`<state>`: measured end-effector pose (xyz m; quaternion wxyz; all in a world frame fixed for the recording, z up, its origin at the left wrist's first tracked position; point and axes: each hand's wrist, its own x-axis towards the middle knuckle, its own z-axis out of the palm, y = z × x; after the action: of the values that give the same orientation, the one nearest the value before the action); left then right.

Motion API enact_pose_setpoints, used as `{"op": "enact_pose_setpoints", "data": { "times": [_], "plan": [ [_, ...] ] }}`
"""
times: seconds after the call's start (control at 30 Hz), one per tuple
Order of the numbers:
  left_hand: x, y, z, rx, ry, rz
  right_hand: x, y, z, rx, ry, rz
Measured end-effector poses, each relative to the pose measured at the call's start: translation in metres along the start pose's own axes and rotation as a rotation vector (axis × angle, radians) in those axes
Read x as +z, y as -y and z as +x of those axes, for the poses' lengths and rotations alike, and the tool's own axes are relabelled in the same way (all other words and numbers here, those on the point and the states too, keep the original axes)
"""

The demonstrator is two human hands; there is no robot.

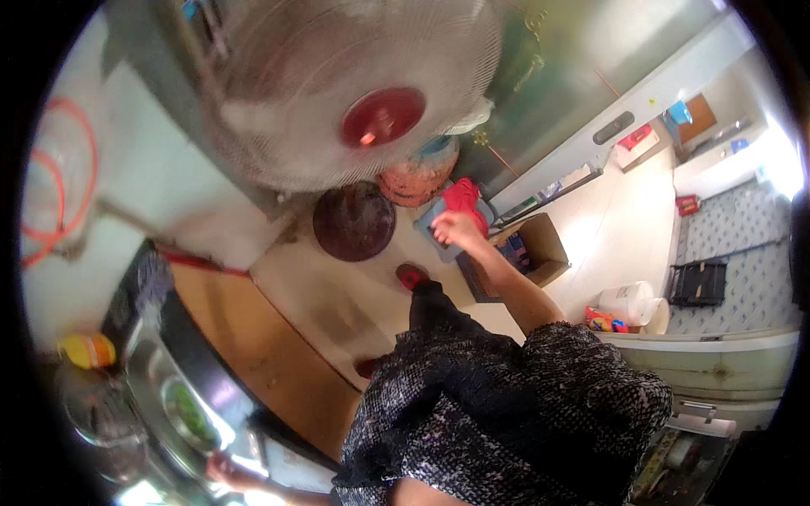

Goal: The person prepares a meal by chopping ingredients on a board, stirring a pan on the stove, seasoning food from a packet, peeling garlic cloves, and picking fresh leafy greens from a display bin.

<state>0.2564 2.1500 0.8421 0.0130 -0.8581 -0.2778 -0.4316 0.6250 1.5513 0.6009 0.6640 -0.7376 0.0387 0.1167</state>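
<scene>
My left hand (229,472) is blurred at the lower left, close to the near rim of a metal bowl (169,393) with green vegetables (193,414) in it. Whether it grips the rim cannot be made out. The bowl sits in or over a steel sink (140,364). Out in front, my right hand (457,229) hovers with loosely bent fingers and nothing visible in it. Below and beside it, a red cloth (465,201) lies on a grey-blue stool or container (447,252).
A large fan (383,117) fills the top. Under it stand a dark round lid or basin (354,221) and a rusty orange gas cylinder (421,177). An open cardboard box (549,248) is by the doorway. A yellow container (87,351) stands beyond the dark counter edge (221,379).
</scene>
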Motion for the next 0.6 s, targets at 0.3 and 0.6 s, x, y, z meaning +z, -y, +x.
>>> {"op": "enact_pose_setpoints", "data": {
  "times": [0.3,0.6],
  "plan": [
    [0.123,-0.294,-0.07,-0.866,0.637,-0.796,-0.221,0.149,0.149,-0.488,-0.677,0.082],
    [0.143,-0.499,-0.059,0.328,1.414,-0.311,-0.187,0.158,0.265,-0.277,0.084,-0.726]
  ]
}}
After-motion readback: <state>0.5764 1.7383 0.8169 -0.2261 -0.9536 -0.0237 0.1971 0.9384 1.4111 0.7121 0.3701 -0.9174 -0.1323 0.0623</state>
